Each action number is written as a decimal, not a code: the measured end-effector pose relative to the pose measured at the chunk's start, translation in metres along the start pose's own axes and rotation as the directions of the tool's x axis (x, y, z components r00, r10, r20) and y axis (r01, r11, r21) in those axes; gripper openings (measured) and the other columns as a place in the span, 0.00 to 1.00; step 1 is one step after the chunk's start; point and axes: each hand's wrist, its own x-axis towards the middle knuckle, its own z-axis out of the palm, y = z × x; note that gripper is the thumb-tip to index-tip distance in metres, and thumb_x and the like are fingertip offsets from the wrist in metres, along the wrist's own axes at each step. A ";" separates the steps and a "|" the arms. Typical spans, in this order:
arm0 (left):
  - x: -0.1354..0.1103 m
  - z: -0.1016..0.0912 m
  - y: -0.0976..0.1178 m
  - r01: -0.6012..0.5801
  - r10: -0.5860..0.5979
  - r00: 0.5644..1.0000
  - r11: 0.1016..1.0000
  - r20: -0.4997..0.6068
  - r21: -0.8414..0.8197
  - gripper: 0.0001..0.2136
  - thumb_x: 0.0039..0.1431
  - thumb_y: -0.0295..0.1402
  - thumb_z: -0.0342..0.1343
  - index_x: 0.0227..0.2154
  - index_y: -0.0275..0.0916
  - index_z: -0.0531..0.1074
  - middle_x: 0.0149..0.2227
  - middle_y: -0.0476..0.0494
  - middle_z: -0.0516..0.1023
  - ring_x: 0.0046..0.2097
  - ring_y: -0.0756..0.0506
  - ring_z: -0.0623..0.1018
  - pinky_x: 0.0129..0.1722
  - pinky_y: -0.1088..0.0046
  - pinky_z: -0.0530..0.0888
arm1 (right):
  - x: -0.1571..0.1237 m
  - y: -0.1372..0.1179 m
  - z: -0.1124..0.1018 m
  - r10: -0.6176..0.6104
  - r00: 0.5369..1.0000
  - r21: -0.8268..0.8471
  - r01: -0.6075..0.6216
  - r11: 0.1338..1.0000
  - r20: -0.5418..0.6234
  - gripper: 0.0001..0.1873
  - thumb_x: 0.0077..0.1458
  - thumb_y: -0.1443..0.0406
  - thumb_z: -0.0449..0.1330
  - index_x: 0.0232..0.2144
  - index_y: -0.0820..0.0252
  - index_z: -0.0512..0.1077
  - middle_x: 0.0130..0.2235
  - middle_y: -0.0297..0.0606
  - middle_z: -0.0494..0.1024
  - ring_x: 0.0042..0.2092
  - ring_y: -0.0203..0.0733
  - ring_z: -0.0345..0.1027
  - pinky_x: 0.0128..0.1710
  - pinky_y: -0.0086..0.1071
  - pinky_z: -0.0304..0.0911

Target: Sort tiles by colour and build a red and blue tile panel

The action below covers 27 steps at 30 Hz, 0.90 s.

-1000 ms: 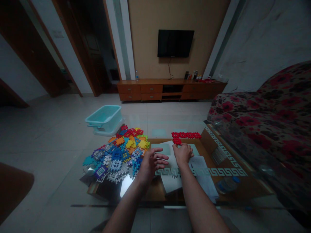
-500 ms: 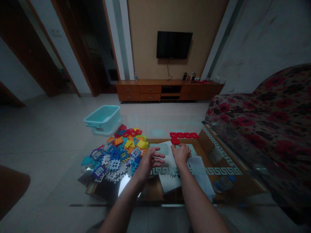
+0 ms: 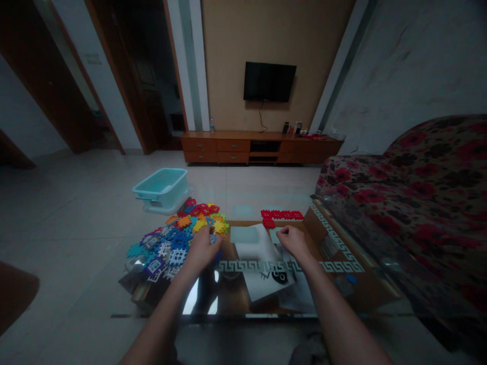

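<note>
A heap of colourful interlocking plastic tiles [image 3: 173, 235] lies on the left part of a glass coffee table [image 3: 342, 263]. My left hand [image 3: 202, 247] rests on the heap's right edge, fingers curled down onto the tiles; what they grip is hidden. A joined row of red tiles [image 3: 282, 215] with one more hooked under its left end lies farther back. My right hand [image 3: 292, 239] sits just in front of that red row, fingers loosely curled, nothing visible in them.
A teal plastic tub [image 3: 162, 185] stands at the table's far left corner. White papers [image 3: 258, 253] show under the glass. A flowered sofa [image 3: 411, 192] borders the right side. A wooden TV cabinet [image 3: 258, 147] and television [image 3: 269, 81] are across the tiled floor.
My left hand has moved left from the papers onto the tile heap and curled closed. My right hand has drawn back slightly from the red row. The view has shifted down a little.
</note>
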 end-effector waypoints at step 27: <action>0.033 0.009 -0.051 0.003 0.031 0.998 0.859 -0.058 0.512 0.19 0.61 0.38 0.50 0.51 0.34 0.67 0.51 0.31 0.70 0.54 0.35 0.70 0.54 0.60 0.67 | -0.048 -0.024 -0.052 -0.295 0.837 0.063 0.301 0.952 0.461 0.09 0.57 0.62 0.60 0.33 0.62 0.76 0.36 0.43 0.80 0.36 0.44 0.71 0.33 0.30 0.56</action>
